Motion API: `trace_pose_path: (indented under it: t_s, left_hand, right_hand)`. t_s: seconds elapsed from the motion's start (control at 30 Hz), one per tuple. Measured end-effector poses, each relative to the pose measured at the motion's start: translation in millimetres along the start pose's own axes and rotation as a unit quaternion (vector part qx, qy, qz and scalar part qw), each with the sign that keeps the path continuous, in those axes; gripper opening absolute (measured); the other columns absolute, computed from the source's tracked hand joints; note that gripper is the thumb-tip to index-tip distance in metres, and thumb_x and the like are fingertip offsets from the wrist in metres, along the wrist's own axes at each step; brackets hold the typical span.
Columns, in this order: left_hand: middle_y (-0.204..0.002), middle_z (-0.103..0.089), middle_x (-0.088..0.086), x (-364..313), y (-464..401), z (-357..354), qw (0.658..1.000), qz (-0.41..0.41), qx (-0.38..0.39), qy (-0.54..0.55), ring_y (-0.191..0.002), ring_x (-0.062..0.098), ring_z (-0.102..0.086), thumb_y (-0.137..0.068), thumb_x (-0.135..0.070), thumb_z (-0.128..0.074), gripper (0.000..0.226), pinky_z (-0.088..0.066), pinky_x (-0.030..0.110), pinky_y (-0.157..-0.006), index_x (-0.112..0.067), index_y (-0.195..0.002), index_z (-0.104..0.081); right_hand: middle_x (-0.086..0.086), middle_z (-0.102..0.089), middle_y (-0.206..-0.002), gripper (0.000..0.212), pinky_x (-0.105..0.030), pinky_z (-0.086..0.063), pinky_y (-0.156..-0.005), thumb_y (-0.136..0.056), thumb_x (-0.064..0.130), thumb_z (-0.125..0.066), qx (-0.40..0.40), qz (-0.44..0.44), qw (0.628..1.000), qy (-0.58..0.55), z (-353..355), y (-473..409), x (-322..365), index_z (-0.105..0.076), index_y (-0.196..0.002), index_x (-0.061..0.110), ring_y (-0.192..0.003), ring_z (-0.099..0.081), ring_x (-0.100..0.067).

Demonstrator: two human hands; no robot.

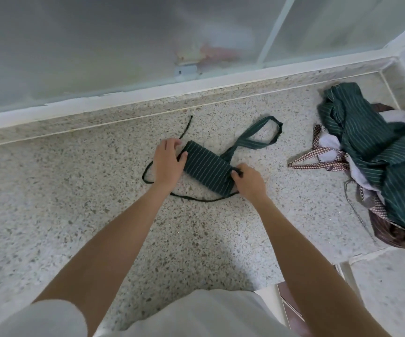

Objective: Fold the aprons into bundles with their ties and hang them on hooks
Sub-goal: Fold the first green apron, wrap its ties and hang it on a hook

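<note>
Looking down, I see a folded green striped apron (pixel 206 170) lying on the speckled desk (pixel 99 203), its neck loop (pixel 264 132) spread out behind it. My left hand (pixel 168 164) lies flat on the bundle's left end, fingers relaxed. My right hand (pixel 248 182) pinches the dark tie (pixel 196 198) at the right end, I think, though the grip is partly hidden. The tie trails along the desk. Well apart to the right sits a pile of aprons (pixel 379 156)
</note>
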State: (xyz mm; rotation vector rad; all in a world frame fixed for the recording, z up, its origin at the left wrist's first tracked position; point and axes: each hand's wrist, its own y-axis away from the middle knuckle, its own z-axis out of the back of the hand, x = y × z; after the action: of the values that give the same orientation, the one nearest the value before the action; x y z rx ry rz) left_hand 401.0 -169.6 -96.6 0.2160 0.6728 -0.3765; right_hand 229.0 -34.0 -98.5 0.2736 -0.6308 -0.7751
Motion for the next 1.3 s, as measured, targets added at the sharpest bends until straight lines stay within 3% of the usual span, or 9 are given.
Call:
trace_pose_path:
  t_s: [0.13,0.23,0.4,0.67,0.77,0.83,0.93,1.1,1.3]
  left_hand:
    - [-0.122,-0.056,0.001,6,58,17,0.988,-0.151,-0.003,0.011,-0.113,0.017,-0.051,-0.093,-0.027,-0.049,0.03,-0.043,0.034,-0.097,-0.015,-0.12,-0.053]
    - [-0.137,-0.048,0.001,22,102,19,0.983,-0.172,0.063,-0.024,-0.129,0.016,-0.04,-0.094,-0.036,-0.04,0.044,-0.033,0.037,-0.108,-0.014,-0.133,-0.046]
    - [-0.156,-0.011,-0.009,32,110,4,0.95,-0.192,0.171,-0.178,-0.143,0.009,0.0,-0.096,-0.047,-0.013,0.057,0.004,0.035,-0.116,-0.023,-0.149,-0.015]
    - [-0.156,0.017,-0.001,35,83,-23,0.89,-0.222,0.26,-0.302,-0.14,0.014,0.024,-0.091,-0.052,0.01,0.065,0.013,0.04,-0.116,-0.017,-0.145,0.018]
    - [-0.157,0.002,-0.003,33,82,-10,0.932,-0.22,0.254,-0.135,-0.143,0.011,0.011,-0.1,-0.041,-0.023,0.058,0.004,0.042,-0.118,-0.019,-0.15,-0.003]
    - [-0.155,-0.02,-0.001,32,94,3,0.973,-0.182,0.144,-0.004,-0.143,0.013,-0.012,-0.097,-0.024,-0.045,0.051,-0.009,0.037,-0.117,-0.016,-0.145,-0.029]
    - [-0.142,-0.034,0.004,38,124,17,0.997,-0.026,0.039,0.064,-0.129,0.016,-0.035,-0.09,-0.019,-0.059,0.046,-0.029,0.025,-0.105,-0.02,-0.134,-0.044]
    - [-0.125,-0.042,0.009,45,135,12,0.978,0.114,0.149,0.093,-0.104,0.021,-0.055,-0.084,-0.03,-0.067,0.053,-0.046,0.032,-0.094,-0.031,-0.132,-0.044]
    - [-0.118,-0.062,0.005,34,114,13,0.964,0.135,0.191,0.129,-0.1,0.017,-0.062,-0.073,-0.014,-0.077,0.071,-0.05,0.032,-0.09,-0.026,-0.135,-0.043]
  right_hand:
    - [-0.004,-0.06,-0.087,0.024,-0.029,-0.038,-0.062,-0.096,0.034,-0.046,0.026,-0.02,0.999,-0.017,-31,60,-1,-0.055,-0.103,0.013,-0.079,-0.055,-0.021]
    - [-0.004,-0.06,-0.085,0.025,-0.029,-0.038,-0.062,-0.095,0.036,-0.047,0.069,-0.009,0.997,-0.035,-63,101,1,-0.055,-0.101,0.013,-0.082,-0.06,-0.024]
    - [-0.005,-0.065,-0.089,0.026,-0.03,-0.044,-0.063,-0.094,0.038,-0.049,0.103,0.028,0.993,-0.044,-85,123,8,-0.057,-0.103,0.014,-0.081,-0.062,-0.023]
    - [-0.003,-0.056,-0.077,0.028,-0.031,-0.04,-0.062,-0.093,0.043,-0.048,0.139,0.036,0.99,0.02,-76,115,12,-0.05,-0.092,0.015,-0.08,-0.061,-0.027]
    - [-0.005,-0.064,-0.09,0.034,-0.032,-0.044,-0.068,-0.091,0.046,-0.051,0.139,0.047,0.988,0.05,-68,113,14,-0.054,-0.102,0.014,-0.087,-0.062,-0.026]
    - [-0.004,-0.064,-0.096,0.039,-0.033,-0.045,-0.07,-0.088,0.049,-0.054,0.131,0.065,0.986,0.074,-60,111,16,-0.052,-0.106,0.015,-0.089,-0.061,-0.024]
    - [0.0,-0.061,-0.099,0.04,-0.033,-0.045,-0.072,-0.085,0.049,-0.06,0.11,0.092,0.989,0.043,-50,110,19,-0.049,-0.107,0.017,-0.089,-0.058,-0.02]
    - [-0.006,-0.055,-0.108,0.036,-0.038,-0.042,-0.089,-0.086,0.03,-0.063,-0.01,0.222,0.975,0.004,-55,96,27,-0.052,-0.118,0.02,-0.1,-0.051,-0.025]
    - [-0.008,-0.05,-0.115,0.047,-0.039,-0.032,-0.096,-0.087,0.035,-0.06,0.04,0.2,0.971,0.124,-66,82,23,-0.043,-0.131,0.032,-0.11,-0.044,-0.027]
